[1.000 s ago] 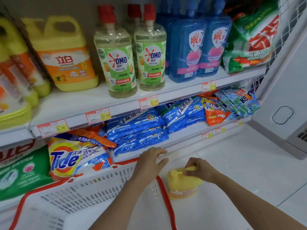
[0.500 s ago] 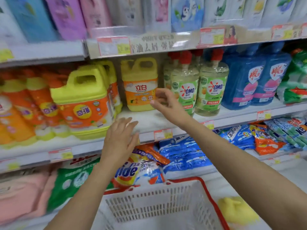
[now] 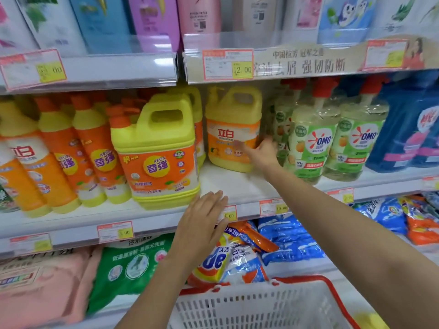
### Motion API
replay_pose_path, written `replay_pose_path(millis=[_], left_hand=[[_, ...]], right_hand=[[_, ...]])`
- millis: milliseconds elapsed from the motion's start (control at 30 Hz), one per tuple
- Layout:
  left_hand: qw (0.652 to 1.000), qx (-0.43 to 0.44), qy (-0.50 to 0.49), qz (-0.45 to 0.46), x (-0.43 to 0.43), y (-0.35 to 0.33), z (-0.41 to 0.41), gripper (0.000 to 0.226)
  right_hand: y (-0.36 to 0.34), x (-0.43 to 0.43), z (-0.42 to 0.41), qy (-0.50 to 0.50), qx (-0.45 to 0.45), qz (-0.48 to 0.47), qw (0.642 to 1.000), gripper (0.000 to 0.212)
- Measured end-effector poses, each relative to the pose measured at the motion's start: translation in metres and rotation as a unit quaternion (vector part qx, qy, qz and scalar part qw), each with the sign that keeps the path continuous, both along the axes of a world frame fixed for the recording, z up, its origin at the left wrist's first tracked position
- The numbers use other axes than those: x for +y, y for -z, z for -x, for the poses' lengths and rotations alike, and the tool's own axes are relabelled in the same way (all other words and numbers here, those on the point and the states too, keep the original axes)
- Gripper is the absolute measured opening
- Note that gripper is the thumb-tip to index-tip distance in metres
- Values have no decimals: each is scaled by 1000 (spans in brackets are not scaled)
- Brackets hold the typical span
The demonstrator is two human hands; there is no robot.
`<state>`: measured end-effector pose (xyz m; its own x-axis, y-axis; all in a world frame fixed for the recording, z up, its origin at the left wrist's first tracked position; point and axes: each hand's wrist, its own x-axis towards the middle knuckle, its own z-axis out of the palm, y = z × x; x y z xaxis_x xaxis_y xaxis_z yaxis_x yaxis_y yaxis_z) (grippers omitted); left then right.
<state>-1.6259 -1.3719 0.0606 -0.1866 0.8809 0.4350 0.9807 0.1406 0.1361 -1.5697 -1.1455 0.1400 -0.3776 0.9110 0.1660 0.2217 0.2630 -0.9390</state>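
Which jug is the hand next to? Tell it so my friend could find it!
Look at the middle shelf, under the 12.00 price tag. The small yellow jug sits back, between a bigger yellow jug on its left and green-labelled bottles on its right. Its label has big red characters on white, unlike theirs, and the right hand is at it.

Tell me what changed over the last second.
The right hand let go of the floor jug beside the basket and rose to the shelf jug, fingers open at its label. The left hand lifted off the basket rim toward the shelf edge, open. Basket and floor jug stayed put.
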Motion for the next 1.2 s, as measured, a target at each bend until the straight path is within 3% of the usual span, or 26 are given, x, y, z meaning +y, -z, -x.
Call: replay_pose_path(millis=[100,233,533,667,833,933,1000,1100,1200], left_hand=[[1000,-9,-5,-1,0,1,-1,52],[1000,-21,-8,5,-1,-1,-2,54],[996,-70,-30,42,-3,-9,-9,59],[989,-128,-58,-36,-9,-17,-17,59],[923,-288,-117,-228,-20,-37,-36,72],[829,-510,6,-232,-26,-44,-55,75],[761,-607,89,-210,-29,-43,-69,70],[728,-639,106,-223,-32,-43,-89,68],[712,-653,69,-248,-34,-47,-109,66]], right_hand=[[-6,-3,0,-22,39,-5,999,96],[-9,-14,-1,0,-29,-102,994,74],[-18,-32,-36,5,13,-76,997,63],[-22,-42,-57,-7,76,-22,997,44],[-24,-65,-102,-34,122,65,990,43],[-21,-84,-134,-68,141,137,978,52],[-20,-96,-153,-86,142,161,973,54],[-17,-109,-176,-100,122,153,976,61],[-10,-122,-202,-145,130,137,971,90]])
